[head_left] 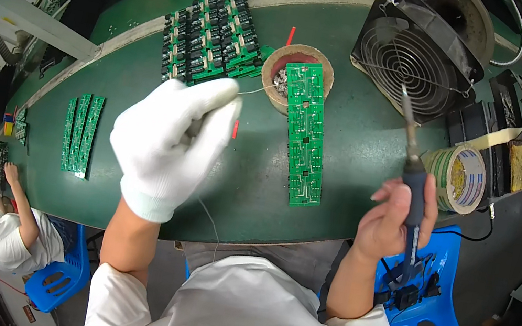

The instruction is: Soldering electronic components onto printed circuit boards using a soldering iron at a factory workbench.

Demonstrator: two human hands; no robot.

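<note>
My left hand (pixel 171 140) wears a white glove and is closed around a thin solder wire (pixel 253 90) that runs toward the round brown holder (pixel 301 55). My bare right hand (pixel 398 218) grips a soldering iron (pixel 413 169) by its blue handle, tip pointing up and away. Between the hands a long green circuit board panel (pixel 304 136) lies on the green table (pixel 362 146), its far end resting on the round holder.
A stack of populated green boards (pixel 210 35) lies at the back. Narrow green board strips (pixel 79 131) sit at the left. A metal fan (pixel 416 57) and a tape roll (pixel 461 177) stand at the right. A blue chair (pixel 429 318) is beside me. Another person (pixel 11 231) works lower left.
</note>
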